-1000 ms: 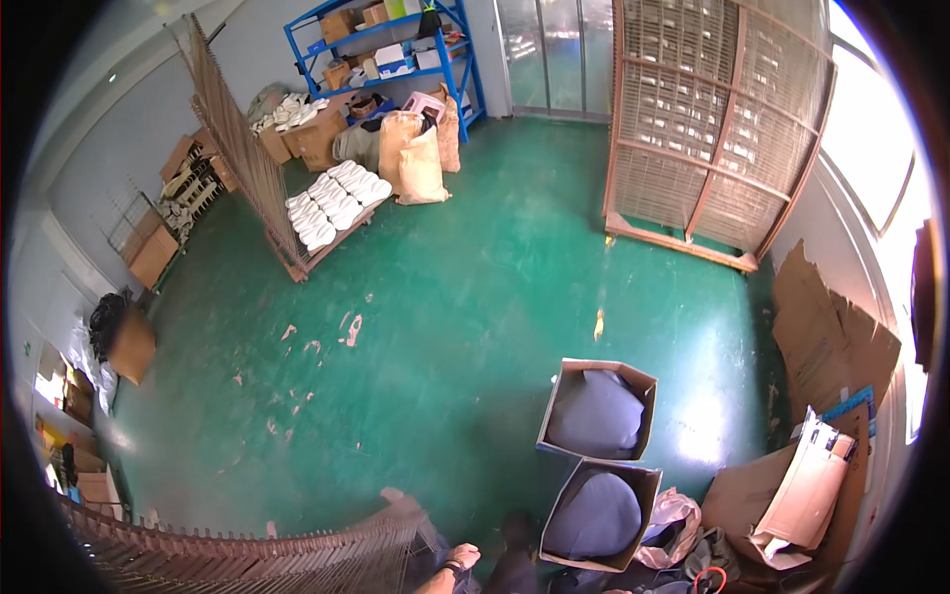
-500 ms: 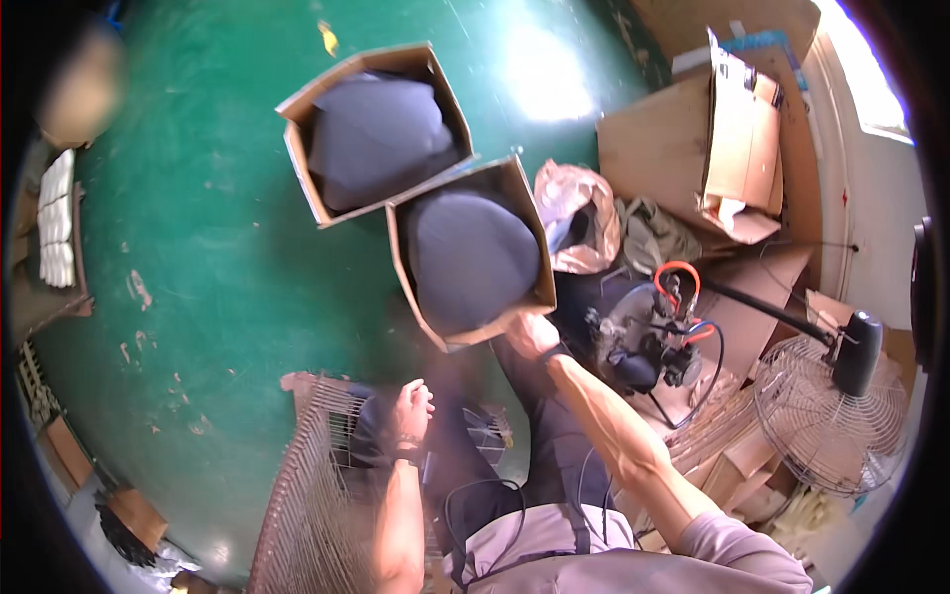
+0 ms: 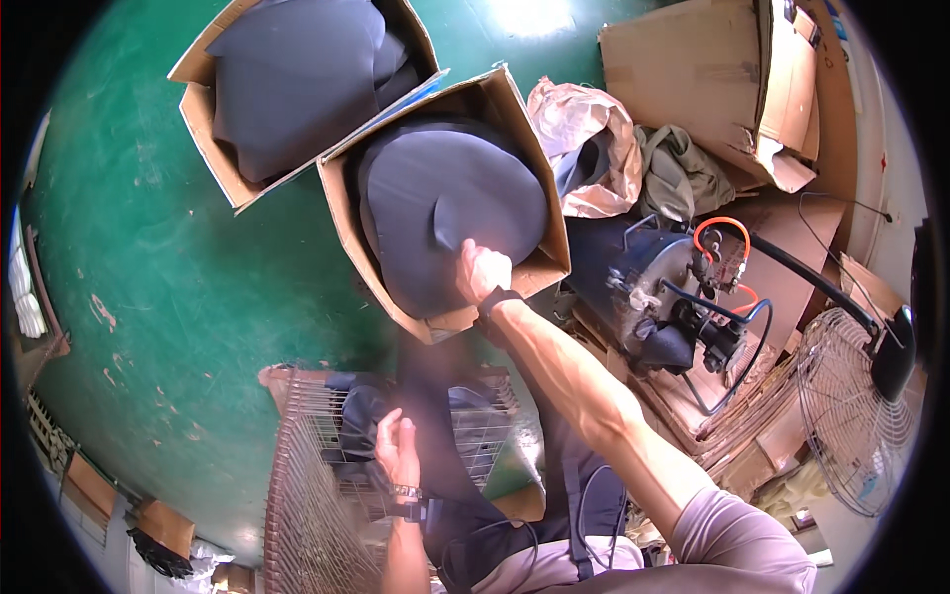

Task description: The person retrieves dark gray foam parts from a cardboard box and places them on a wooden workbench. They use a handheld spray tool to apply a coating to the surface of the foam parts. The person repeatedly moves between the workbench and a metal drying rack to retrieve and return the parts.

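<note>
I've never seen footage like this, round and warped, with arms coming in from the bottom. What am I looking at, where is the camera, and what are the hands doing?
There is no machine here: a person wears a wide fisheye camera on the head, looking down, so the picture bends toward its rim and the person's own forearms rise from the lower edge. The right hand reaches into the nearer cardboard box and grips the dark fabric pieces stacked inside. A second box of the same fabric stands behind it on the green floor. The left hand rests on a wire rack at the person's knees, where more dark fabric lies. To the right are a dark machine with hoses, a fan and flattened cardboard.
</note>
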The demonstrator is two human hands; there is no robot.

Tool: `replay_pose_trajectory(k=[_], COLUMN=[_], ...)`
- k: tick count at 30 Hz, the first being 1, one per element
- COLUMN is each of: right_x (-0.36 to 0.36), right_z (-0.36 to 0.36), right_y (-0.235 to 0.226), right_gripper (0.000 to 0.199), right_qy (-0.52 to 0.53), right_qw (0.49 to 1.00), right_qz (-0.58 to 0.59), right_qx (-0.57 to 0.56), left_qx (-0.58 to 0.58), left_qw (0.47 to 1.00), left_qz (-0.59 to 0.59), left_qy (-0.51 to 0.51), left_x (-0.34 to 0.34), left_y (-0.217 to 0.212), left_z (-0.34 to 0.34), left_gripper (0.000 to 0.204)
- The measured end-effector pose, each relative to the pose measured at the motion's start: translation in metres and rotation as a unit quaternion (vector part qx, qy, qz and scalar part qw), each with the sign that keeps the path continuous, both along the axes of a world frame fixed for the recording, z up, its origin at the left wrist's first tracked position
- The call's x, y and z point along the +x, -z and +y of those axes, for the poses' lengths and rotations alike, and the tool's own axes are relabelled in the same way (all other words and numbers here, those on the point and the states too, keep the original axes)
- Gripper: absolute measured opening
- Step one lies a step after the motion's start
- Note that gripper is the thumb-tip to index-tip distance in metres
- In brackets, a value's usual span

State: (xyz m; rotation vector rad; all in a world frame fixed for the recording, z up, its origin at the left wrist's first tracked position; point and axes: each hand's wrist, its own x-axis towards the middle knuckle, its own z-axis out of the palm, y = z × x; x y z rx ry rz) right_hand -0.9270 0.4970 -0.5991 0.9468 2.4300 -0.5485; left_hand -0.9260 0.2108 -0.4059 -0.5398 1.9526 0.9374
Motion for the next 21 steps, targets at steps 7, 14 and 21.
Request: replay_pose_trajectory(k=[7, 14, 21], right_x=[0.069, 0.119, -0.003], right_z=[0.004, 0.048, 0.124], right_y=[-0.015, -0.035, -0.039], right_gripper=[0.026, 0.033, 0.061], right_qy=[0.340, 0.288, 0.063], right_qw=[0.936, 0.939, 0.959], right_qz=[0.087, -0.176, 0.262], right_qx=[-0.013, -0.067, 0.084], left_qx=[-0.006, 0.000, -0.021], left_qw=[1.000, 0.999, 0.999], left_qz=[-0.002, 0.031, 0.024], left_qy=[0.016, 0.026, 0.036], left_x=[0.000, 0.001, 0.000], left_y=[0.004, 0.011, 0.004], left_z=[0.001, 0.000, 0.002], left_gripper=[0.033, 0.027, 0.030])
